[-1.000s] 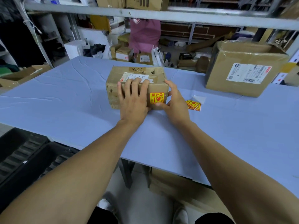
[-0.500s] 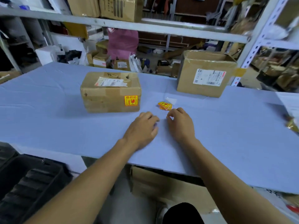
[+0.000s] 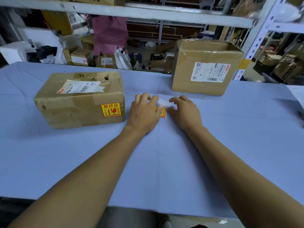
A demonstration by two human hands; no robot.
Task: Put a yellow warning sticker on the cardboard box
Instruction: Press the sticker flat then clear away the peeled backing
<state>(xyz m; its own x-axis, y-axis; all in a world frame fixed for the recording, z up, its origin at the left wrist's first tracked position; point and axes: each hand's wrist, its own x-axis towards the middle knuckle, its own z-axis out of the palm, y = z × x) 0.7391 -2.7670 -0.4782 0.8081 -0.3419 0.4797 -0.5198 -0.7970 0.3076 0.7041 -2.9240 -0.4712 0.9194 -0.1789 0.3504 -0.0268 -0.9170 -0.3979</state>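
Left of the hands, the cardboard box already bore one yellow warning sticker. Left hand and right hand pinched a white backing slip over the sticker stack. Advisable: peel slowly from one corner, keeping adhesive unfolded.

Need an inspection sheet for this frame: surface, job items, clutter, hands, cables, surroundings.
Surface: blue table cover, creased, flat.
Job's things: left cardboard box already bears a yellow warning sticker on its front face; second cardboard box at the back right shows only a shipping label; loose sticker pile lies between the hands.
Clutter: white backing paper over the pile.
Grippers: left hand and right hand both at the pile; whether either has a grip on it cannot be told.
Cables: nothing seen.
Surroundings: metal shelving, stacked parcels behind.
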